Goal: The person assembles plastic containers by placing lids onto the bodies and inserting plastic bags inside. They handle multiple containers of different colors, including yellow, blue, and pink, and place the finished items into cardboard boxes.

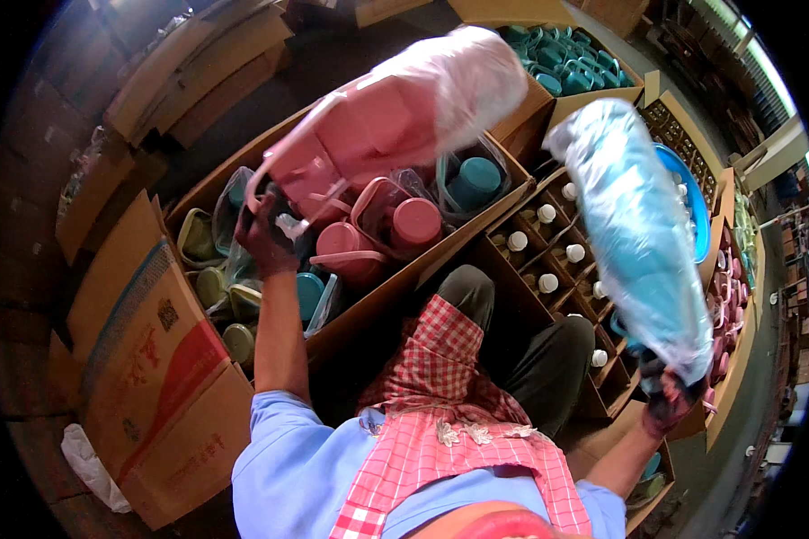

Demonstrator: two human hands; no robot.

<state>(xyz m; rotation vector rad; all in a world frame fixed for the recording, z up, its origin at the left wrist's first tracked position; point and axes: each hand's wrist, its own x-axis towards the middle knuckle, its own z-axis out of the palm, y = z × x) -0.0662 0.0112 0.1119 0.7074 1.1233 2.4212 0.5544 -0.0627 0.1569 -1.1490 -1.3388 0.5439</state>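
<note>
My left hand (268, 235), in a dark glove, is closed on the near end of a pink plastic stack (360, 135). Clear wrap covers the stack's far end, and a looped handle shows by my fingers. Below it, an open carton (458, 225) holds pink cup-like pieces (415, 223), teal ones (474, 182) and green ones (211, 286), some bagged. My right hand (670, 400), also gloved, grips the lower end of a long light-blue stack (638, 234) wrapped in clear plastic. That bundle stands raised over a divided carton; its separate pieces are blurred by the wrap.
The divided carton (521, 301) contains several white-capped bottles (548, 283). Behind it stands a box of teal handled pieces (571, 63); a box of pink pieces (726, 305) is at far right. A blue ring-shaped piece (699, 211) lies beside my right bundle. Carton flaps (153, 359) spread leftward.
</note>
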